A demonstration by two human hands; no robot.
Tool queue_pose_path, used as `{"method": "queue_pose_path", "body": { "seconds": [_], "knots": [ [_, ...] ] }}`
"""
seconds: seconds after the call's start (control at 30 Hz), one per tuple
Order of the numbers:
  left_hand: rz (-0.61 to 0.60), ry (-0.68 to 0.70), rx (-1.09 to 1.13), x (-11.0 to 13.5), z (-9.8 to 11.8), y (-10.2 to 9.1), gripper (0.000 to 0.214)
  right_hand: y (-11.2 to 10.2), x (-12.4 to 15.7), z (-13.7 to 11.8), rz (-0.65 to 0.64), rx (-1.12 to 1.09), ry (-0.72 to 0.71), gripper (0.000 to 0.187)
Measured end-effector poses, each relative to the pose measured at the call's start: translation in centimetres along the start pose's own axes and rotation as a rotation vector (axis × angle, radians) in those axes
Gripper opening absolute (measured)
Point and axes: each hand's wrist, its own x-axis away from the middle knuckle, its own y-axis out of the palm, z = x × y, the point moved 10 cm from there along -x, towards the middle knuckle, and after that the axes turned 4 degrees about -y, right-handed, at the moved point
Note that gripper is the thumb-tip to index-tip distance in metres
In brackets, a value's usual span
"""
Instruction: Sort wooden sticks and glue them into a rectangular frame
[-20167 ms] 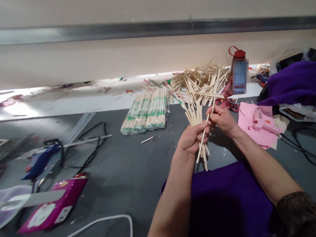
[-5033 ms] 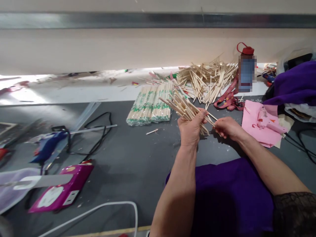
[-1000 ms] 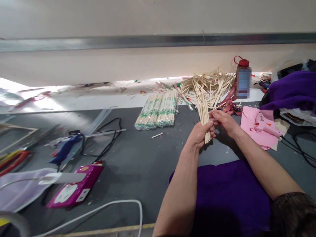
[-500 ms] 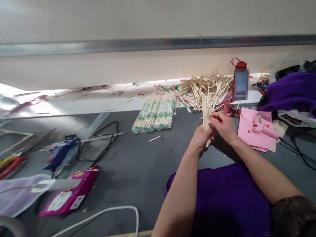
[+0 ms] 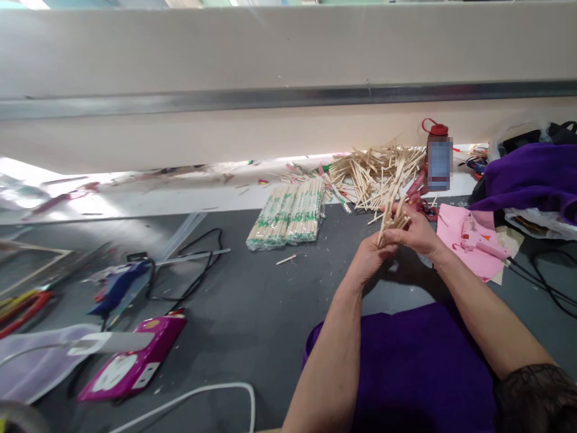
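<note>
A bundle of thin pale wooden chopsticks is held between my two hands above the grey table. My left hand wraps round the bundle's lower left end. On the other side, my right hand has its fingers closed round the sticks from the right, the thumb near the left hand. The sticks lean at differing angles, and my hands cover their lower parts. Just behind lies a loose heap of similar chopsticks. Left of the hands, clear packs of chopsticks with green print lie flat.
A red-capped bottle stands behind the hands. To the right are a pink glue gun on pink sheets and a purple cloth. Leftward lie a magenta box, cables and red-handled pliers. A low panel overhangs the back.
My right hand has gone from pinching at the bundle's side to gripping round it. The upright, neatly aligned sticks now tilt and fan out. The view has shifted slightly upward.
</note>
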Motion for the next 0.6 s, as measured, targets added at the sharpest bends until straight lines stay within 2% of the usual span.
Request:
{"method": "queue_pose_path", "body": {
  "seconds": [0.07,0.2,0.5,0.6],
  "knots": [
    [-0.069,-0.033,-0.028,0.3,0.0,0.7,0.018,-0.9,-0.3,-0.7,0.007,-0.084,-0.003,0.051],
    [-0.212,-0.058,-0.144,0.9,0.1,1.6,0.01,-2.1,-0.5,-1.4,0.03,-0.174,0.001,0.041],
    [-0.339,-0.208,-0.253,2.0,-0.5,1.1,0.016,-0.3,-0.5,-3.0,-0.077,-0.088,-0.021,0.029],
    [-0.333,-0.209,-0.249,1.9,-0.6,1.1,0.02,-0.4,-0.5,-4.0,-0.081,-0.034,-0.038,0.027]
  ]
}}
